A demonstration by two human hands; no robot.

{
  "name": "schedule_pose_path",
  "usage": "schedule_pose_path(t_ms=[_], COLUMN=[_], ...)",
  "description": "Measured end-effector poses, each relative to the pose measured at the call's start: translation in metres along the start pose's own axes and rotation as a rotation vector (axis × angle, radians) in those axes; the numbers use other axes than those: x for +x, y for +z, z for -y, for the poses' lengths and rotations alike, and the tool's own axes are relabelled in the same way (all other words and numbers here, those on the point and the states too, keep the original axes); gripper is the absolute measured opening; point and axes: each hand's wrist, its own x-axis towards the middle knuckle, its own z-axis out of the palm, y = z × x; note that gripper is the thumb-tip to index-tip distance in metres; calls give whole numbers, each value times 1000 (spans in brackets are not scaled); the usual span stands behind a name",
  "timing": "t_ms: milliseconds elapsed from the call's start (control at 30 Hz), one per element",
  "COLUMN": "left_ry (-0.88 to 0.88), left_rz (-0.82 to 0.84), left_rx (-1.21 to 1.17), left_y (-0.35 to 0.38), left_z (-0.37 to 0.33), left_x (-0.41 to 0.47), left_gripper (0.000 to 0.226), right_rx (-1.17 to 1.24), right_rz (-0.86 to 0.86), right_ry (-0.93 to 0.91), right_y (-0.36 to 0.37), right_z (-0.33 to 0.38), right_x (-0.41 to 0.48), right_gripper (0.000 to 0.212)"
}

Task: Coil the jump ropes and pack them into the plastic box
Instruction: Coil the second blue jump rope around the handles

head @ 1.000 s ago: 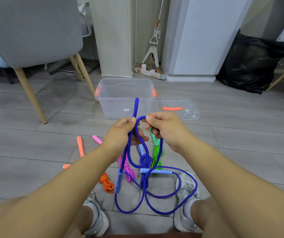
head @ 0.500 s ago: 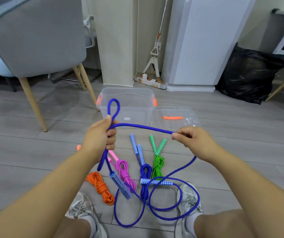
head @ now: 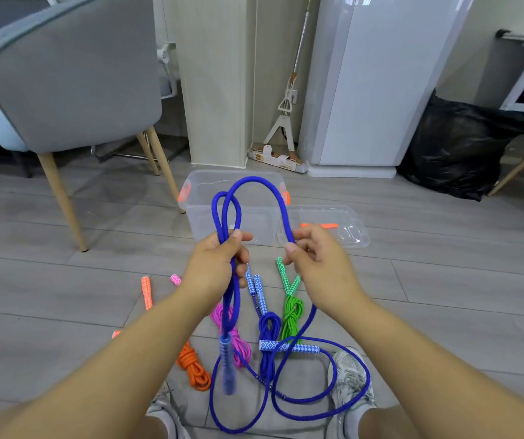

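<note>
Left hand (head: pixel 213 274) grips blue rope (head: pixel 254 179) loops; right hand (head: pixel 317 264) pinches the next bight. Trailing slack apparently crosses itself: snag risk.

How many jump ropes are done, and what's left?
Four lie coiled on the floor: orange rope, pink rope, dark blue rope and green rope. The left hand and right hand hold loops of a fifth, long blue rope; much of it lies loose by the shoes. Left: finish that coil, then pack all five into the clear plastic box, which looks empty.
</note>
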Motion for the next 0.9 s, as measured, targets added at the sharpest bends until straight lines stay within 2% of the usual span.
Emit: schedule_pose_path(t_ms=[167, 333, 500, 667, 900], left_ry=[29, 57, 100, 134, 102], left_rz=[-50, -63, -35, -24, -53], left_rx=[65, 146, 167, 224, -129], left_y=[6, 8, 9, 6, -12], left_z=[0, 3, 3, 1, -6], left_x=[1, 1, 1, 3, 7], left_gripper=[24, 23, 21, 27, 25], right_rx=[-186, -421, -515, -484, -458], right_rz=[107, 186, 207, 236, 301], right_ry=[-63, -199, -268, -185, 24], right_y=[9, 10, 11, 3, -30], right_z=[9, 16, 17, 17, -20], right_x=[-7, -12, -8, -7, -4], right_gripper=[10, 22, 26, 25, 22])
